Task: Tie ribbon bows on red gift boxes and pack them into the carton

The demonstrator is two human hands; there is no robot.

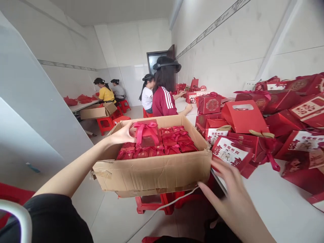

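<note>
My left hand (pixel 124 134) grips a red gift box (pixel 148 139) tied with a pink ribbon bow, holding it over the near-left part of an open cardboard carton (pixel 152 172). Rows of similar red boxes (pixel 174 143) with bows lie inside the carton. Off the carton's near right corner, my right hand (pixel 225 189) is spread and slightly blurred, with nothing in it. A pale cord (pixel 172 202) runs by its thumb down toward the floor.
Red gift boxes and bags (pixel 245 118) are piled on the white table (pixel 280 199) at right. Red stools (pixel 154 202) stand under the carton. A co-worker in a maroon jacket (pixel 163 101) sits beyond it, with several other people farther back. A pale panel (pixel 37 98) rises at left.
</note>
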